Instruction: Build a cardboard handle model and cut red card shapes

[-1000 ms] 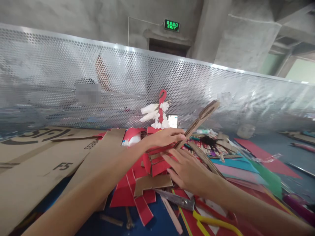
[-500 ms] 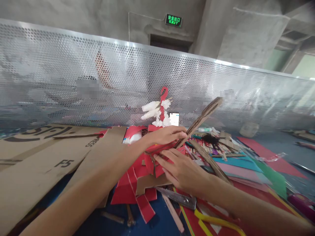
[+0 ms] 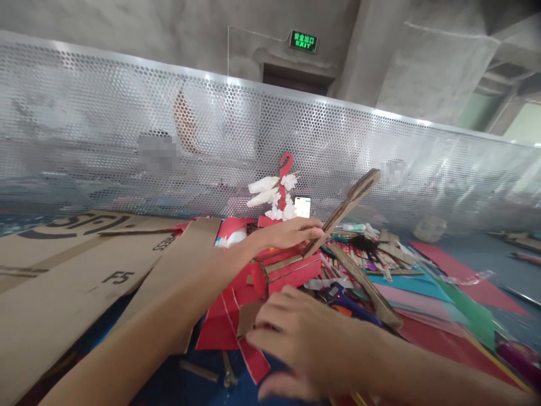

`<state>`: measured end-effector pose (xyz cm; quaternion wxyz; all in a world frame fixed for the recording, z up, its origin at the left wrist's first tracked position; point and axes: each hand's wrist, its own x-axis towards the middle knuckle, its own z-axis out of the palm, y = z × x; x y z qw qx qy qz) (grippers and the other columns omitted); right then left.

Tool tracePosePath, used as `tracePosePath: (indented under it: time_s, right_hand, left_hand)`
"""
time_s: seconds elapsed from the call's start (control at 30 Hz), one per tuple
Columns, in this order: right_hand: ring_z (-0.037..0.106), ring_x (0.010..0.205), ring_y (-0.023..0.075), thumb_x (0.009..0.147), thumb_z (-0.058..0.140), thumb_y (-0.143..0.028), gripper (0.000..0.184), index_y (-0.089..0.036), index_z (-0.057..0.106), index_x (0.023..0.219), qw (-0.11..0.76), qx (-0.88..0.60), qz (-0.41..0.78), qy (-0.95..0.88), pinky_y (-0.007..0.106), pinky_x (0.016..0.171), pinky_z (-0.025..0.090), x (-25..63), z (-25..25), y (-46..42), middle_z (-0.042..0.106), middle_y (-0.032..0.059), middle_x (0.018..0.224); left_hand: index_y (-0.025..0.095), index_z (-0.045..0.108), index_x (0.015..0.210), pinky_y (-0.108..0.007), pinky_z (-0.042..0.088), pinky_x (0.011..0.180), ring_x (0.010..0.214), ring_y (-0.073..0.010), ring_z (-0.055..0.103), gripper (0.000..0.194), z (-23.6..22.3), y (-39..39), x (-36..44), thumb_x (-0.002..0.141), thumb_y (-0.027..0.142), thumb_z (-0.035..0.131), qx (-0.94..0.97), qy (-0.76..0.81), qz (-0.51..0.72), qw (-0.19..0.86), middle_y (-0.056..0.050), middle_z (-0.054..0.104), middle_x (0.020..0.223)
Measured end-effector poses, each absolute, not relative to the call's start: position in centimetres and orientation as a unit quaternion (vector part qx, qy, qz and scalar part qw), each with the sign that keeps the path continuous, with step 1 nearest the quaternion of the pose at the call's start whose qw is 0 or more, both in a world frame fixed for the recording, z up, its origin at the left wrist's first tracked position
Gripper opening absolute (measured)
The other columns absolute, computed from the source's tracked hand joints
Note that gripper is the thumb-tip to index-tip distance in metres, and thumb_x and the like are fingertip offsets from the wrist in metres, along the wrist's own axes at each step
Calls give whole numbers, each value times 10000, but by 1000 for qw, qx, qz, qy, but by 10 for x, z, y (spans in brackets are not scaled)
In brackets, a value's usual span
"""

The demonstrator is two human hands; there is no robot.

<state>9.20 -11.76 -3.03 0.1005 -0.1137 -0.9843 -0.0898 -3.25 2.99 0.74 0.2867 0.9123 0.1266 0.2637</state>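
Red card faces the box-like piece [image 3: 293, 274] on the cluttered worktop [image 3: 163, 389], just beyond the right hand [image 3: 302, 338]. That hand has just come off it toward the wearer, fingers loosely spread, uncovering a blue tool [image 3: 357, 312], so only the left hand [image 3: 289, 232] appears to steady the work. Its fingertips meet the leaning cardboard strip [image 3: 349, 197]; whether this grip pinches I cannot tell, since its underside is hidden. What lies beneath the right palm is covered, and its forearm runs out of frame.
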Motion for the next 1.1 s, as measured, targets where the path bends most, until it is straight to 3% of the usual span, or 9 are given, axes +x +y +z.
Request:
tracePosePath:
  time_s: [0.13,0.27,0.37,0.43,0.57,0.7,0.87,1.0,1.1]
  right_hand:
    - [532,743,179,979,567,-300,188,-185,622,842,100,-48,-163,-980,339,665,394,79,-50,-127,634,-1,816]
    - [538,718,169,953,559,-160,167,-194,600,795,96,-51,-187,-976,335,661,412,79,-46,-126,638,-7,769]
    - [595,824,142,963,564,-187,82,-195,633,920,93,-41,-86,-991,300,742,478,91,-18,-121,696,-3,888]
    - [633,913,112,993,512,-157,144,-209,646,995,146,-51,29,-987,266,826,505,105,2,-114,724,-5,984]
    - [599,631,112,933,631,-274,68,-214,602,926,375,-263,217,-862,247,552,482,135,20,-82,666,-11,776]
    - [571,565,100,898,657,-284,118,-189,589,921,387,-334,303,-804,222,499,461,148,13,-57,638,-20,701]
    - [643,622,115,925,603,-250,110,-195,686,971,380,-335,176,-844,241,583,527,148,2,-56,704,1,774]
    - [713,910,141,954,561,-184,162,-222,702,1024,371,-243,-11,-896,272,831,558,153,-18,-49,761,15,967]
    - [717,958,144,979,500,-120,215,-187,700,1020,301,-193,-122,-926,274,865,563,158,-36,-38,764,47,1032]
  left_hand:
    - [209,490,802,-284,381,710,721,-152,456,340,6,34,-32,1021,457,410,914,120,258,290,16,458,764]
    - [206,506,807,-292,401,721,738,-161,488,348,6,34,-31,1017,469,416,914,131,256,286,5,499,780]
    - [206,504,806,-290,404,726,744,-155,491,342,8,32,-32,1020,456,409,915,130,258,281,11,496,782]
    - [205,509,800,-287,408,724,740,-147,492,326,8,30,-33,1020,426,413,914,140,260,277,17,500,783]
    - [191,583,876,-302,460,765,844,-172,566,210,8,29,-34,994,317,464,900,144,258,320,-19,607,875]
    - [183,626,990,-312,488,815,955,-193,596,175,8,31,-34,980,290,489,887,111,253,369,-50,660,996]
    - [188,592,884,-284,463,716,795,-154,555,218,11,30,-35,980,358,496,896,135,241,348,-12,607,864]
    - [187,601,915,-321,470,804,860,-172,563,311,9,31,-34,1012,424,425,900,153,244,327,-26,617,907]
    - [189,607,930,-329,464,818,868,-180,557,319,8,31,-33,1009,440,426,906,168,246,302,-31,620,918]
